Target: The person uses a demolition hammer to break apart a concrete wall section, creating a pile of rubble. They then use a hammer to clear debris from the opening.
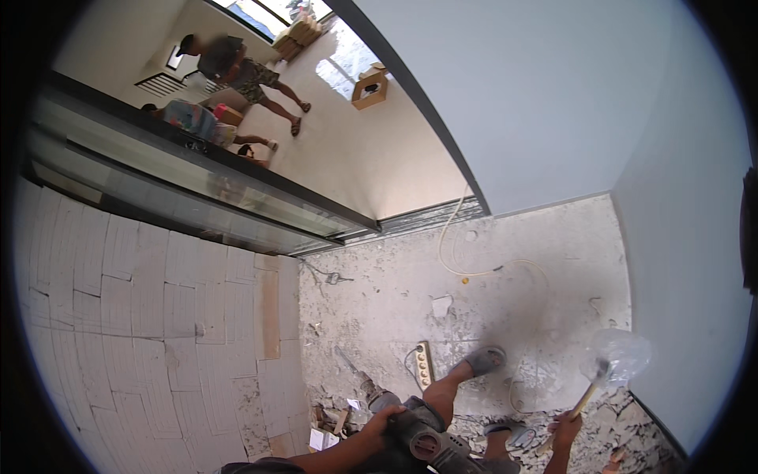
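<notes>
My left hand (384, 420) is closed around the front part of a grey rotary hammer (430, 442), whose bit points up and left over the dusty floor. In my right hand (565, 430) is a wooden-handled tool (585, 396), held slanting up to the right. Its dark head lies against or inside a clear plastic bag (626, 357), and I cannot tell which. My slippered feet (485, 361) stand between the hands. A beige power strip (424, 365) lies on the floor beside my leg, just beyond the rotary hammer.
Broken rubble (620, 426) covers the floor near me at right. A pale cable (444, 245) runs from the sliding glass door (316, 225). Tiled wall (181, 316) stands left, plain wall (687, 237) right. Beyond the doorway are two people (225, 59) and a cardboard box (369, 91).
</notes>
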`<state>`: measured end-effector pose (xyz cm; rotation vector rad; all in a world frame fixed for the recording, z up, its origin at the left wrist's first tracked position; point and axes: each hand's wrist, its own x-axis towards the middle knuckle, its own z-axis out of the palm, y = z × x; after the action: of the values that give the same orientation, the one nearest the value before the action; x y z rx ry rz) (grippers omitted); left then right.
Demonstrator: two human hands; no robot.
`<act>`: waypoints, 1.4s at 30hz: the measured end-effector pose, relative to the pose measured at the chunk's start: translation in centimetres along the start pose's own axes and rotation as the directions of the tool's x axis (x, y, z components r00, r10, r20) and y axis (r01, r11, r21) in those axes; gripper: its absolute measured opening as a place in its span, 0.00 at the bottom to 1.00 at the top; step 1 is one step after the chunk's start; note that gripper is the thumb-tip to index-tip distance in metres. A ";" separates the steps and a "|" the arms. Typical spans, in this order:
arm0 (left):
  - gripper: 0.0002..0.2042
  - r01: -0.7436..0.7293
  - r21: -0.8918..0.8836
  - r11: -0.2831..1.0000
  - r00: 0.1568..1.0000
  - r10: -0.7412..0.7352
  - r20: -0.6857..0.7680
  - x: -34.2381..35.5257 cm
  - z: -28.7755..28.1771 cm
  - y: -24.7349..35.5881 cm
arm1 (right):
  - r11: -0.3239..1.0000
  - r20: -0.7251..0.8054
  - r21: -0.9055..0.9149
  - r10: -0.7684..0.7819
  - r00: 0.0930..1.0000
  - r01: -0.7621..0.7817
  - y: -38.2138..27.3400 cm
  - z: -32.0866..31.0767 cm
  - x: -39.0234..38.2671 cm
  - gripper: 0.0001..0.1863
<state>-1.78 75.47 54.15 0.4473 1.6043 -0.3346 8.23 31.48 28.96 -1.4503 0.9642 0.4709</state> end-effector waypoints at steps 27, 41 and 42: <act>0.20 -0.229 0.102 0.968 0.888 0.165 0.429 6.6 -0.3 -16.1 | 0.540 -0.477 -0.813 -0.401 0.782 -0.219 -14.4 -46.6 -37.4 0.23; 0.20 -0.079 0.023 0.997 0.902 0.061 0.428 6.5 -1.1 -16.8 | 0.790 -0.800 -0.526 -0.332 0.501 -0.317 -7.0 -50.1 -42.1 0.23; 0.21 -0.088 0.006 0.996 0.907 0.077 0.414 7.5 -1.6 -16.3 | 0.818 -0.804 -0.504 -0.327 0.497 -0.276 -5.9 -50.1 -42.5 0.22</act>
<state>-11.30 62.54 45.94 0.4290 1.1642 -0.3586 -24.27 -5.33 73.00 -2.3786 1.7064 -0.0990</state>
